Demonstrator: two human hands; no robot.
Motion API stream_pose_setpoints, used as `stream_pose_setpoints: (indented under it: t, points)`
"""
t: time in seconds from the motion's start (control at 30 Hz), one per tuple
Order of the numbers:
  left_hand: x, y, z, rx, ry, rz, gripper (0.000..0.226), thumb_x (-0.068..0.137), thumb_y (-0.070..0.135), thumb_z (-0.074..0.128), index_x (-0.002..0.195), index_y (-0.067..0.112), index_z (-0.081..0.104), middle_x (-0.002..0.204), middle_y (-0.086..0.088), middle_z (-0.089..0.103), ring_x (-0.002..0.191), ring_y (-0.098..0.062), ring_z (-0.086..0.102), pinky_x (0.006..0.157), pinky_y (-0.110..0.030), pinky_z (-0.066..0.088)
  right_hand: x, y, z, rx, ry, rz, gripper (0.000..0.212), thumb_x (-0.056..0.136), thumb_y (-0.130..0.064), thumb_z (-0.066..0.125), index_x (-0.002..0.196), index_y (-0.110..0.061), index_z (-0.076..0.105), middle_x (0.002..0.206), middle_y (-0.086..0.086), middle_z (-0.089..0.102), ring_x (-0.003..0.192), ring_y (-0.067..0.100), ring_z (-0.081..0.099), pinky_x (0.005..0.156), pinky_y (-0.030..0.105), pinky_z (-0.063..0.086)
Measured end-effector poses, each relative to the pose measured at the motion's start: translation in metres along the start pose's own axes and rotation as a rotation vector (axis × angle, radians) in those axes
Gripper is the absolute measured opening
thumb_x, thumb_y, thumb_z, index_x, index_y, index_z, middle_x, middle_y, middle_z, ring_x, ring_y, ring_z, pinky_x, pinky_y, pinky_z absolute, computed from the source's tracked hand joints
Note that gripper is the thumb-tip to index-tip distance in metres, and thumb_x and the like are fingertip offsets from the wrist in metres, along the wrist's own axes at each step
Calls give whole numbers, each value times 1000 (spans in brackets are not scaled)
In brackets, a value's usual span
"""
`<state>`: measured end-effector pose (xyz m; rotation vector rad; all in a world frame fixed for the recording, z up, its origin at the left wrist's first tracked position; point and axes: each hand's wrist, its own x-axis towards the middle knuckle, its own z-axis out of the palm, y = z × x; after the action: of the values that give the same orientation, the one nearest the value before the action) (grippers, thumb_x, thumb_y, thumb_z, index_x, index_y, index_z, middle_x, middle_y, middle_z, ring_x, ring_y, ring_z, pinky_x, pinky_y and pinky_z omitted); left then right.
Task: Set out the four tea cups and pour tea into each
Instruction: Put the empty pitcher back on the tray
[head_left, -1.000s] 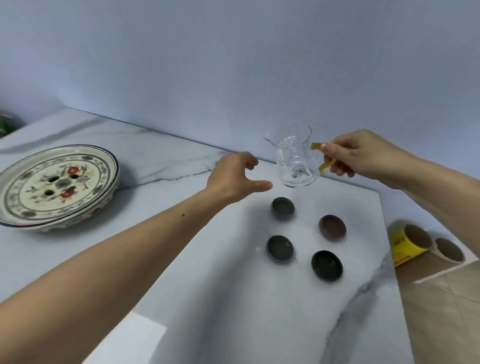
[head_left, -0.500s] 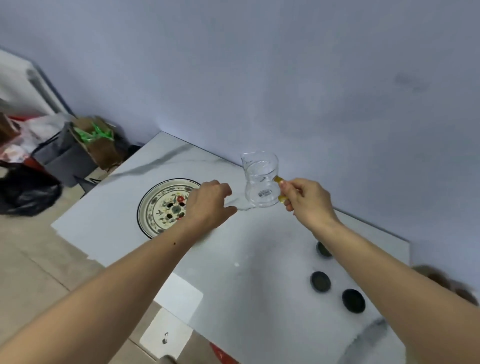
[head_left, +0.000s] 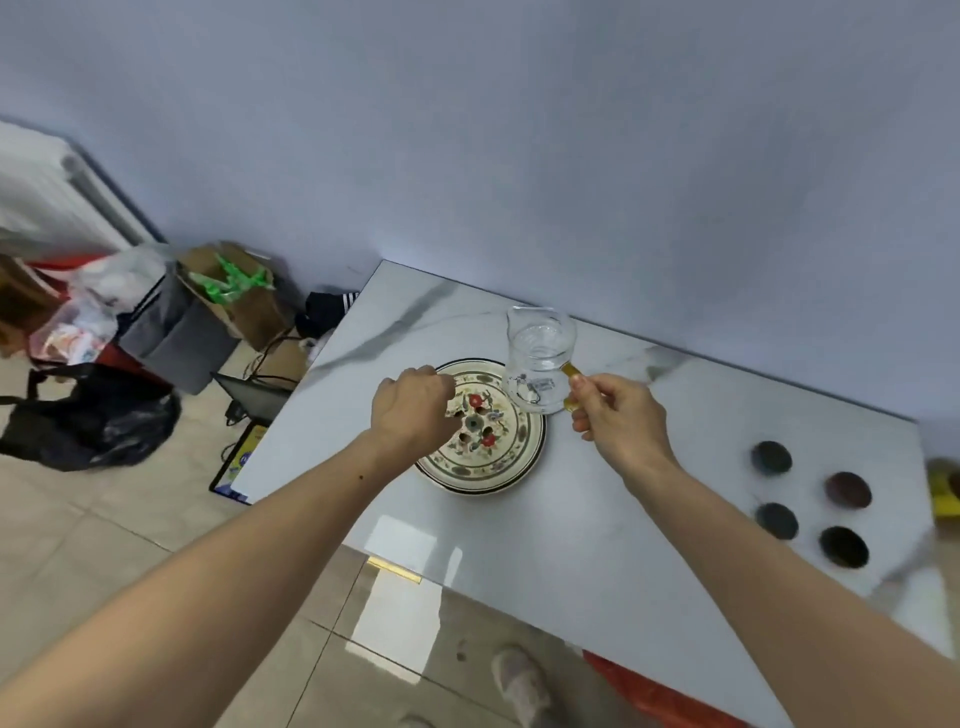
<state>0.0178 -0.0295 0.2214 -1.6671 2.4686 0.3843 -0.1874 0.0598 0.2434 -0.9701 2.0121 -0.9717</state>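
White marble surface (head_left: 545, 519) up against a pale wall. Patterned plate (head_left: 506, 470) with drain holes at the left end. Four dark tea cups (head_left: 844, 546) already set out in a two-by-two cluster at the far right, well apart from the plate.

Glass pitcher (head_left: 540, 361) held up over the plate's back-right rim, upright, looks basically empty, maybe a few drops left. Right hand (head_left: 618, 415) pinching its amber handle (head_left: 571, 387) between thumb and fingers. Left hand (head_left: 415, 408) loosely curled over the plate's left side, holding nothing as far as can be told; fingertips hidden, so no telling if they're touching the plate.

Guessing the pouring's done and this is parking the pitcher. To do it well: lower straight down, keep it level, land the base flat either fully on the plate or fully on bare surface, not half on the rim where it would rock. Thin pinch on a side handle lets the glass swing, so go slow and only let go once it sits steady.
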Motion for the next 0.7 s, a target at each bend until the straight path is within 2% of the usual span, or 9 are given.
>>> stream_pose_setpoints:
  t: [0.2,0.33,0.43,0.5,0.63,0.7]
  points:
    - [26,-40,5,46,-47,82,34,82,36,61,113,21,62,112,-5,62,108,-27,56,84,-37,40,4,-6,46,-8,45,47,25,90,-40,55,76,-26,70,68,-4,71,56,6,68,78,40,59]
    - [44,-61,10,57,-61,112,36,83,36,61,116,21,62,113,-5,63,108,-27,57,85,-37,41,12,-6,69,-21,52,91,24,91,-38,54,78,-23,69,70,1,72,65,13,70,79,42,58]
    - [58,-75,16,72,-82,154,35,84,35,59,114,19,62,112,-6,63,108,-28,57,86,-37,42,17,1,90,-8,76,130,24,90,-36,55,81,-20,70,75,3,73,66,13,70,79,41,58]
    - [66,-87,25,94,-100,201,33,85,36,57,112,18,62,111,-6,62,108,-28,56,86,-37,42,17,9,107,5,87,161,20,90,-35,56,82,-23,71,78,2,74,65,10,71,78,39,59]
    - [82,-110,45,129,-130,295,29,84,35,56,108,20,62,108,-5,62,107,-27,56,85,-37,41,14,33,148,72,140,218,23,89,-32,59,69,-31,69,73,-3,74,60,5,70,76,36,60]
    - [89,-119,56,149,-135,337,28,84,33,56,108,20,62,108,-5,62,107,-27,56,85,-37,41,15,46,169,92,175,249,24,89,-31,59,69,-27,71,69,-3,73,62,9,70,76,38,60]
